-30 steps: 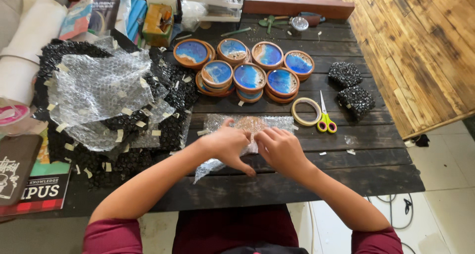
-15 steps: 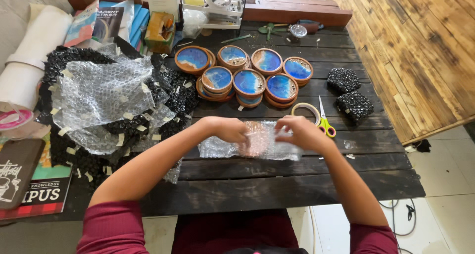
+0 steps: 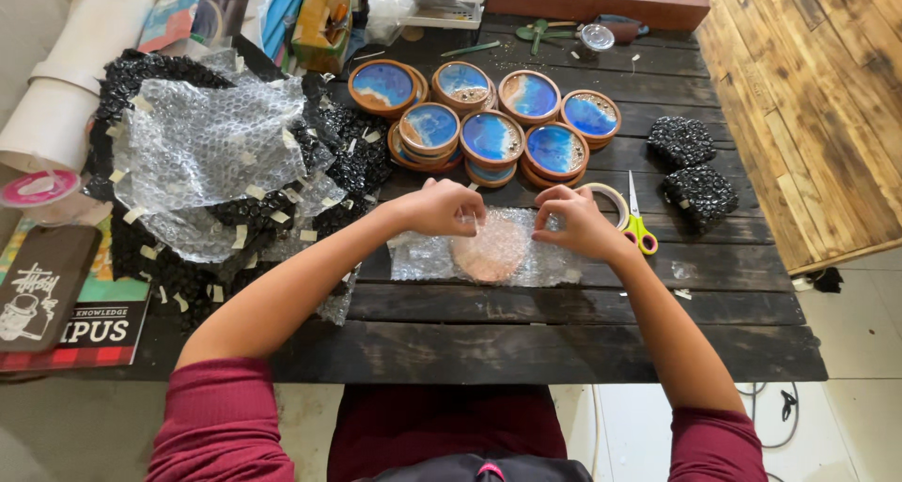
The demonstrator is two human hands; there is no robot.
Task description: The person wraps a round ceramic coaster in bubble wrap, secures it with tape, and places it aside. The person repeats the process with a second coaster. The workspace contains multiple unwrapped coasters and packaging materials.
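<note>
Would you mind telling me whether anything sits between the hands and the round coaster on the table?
Yes: a bubble wrap sheet lies over the coaster. The left hand and right hand pinch the wrap at the coaster's top edge, so they touch film, not the coaster itself. Nothing else intervenes.

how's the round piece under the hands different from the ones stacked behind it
The round piece under the left hand and right hand lies alone, covered in clear bubble wrap, showing a plain tan surface. The stacked coasters are unwrapped, grouped and overlapping, with glossy blue and white tops inside brown rims. Both are round, similar in size, and sit on the dark wooden table.
</note>
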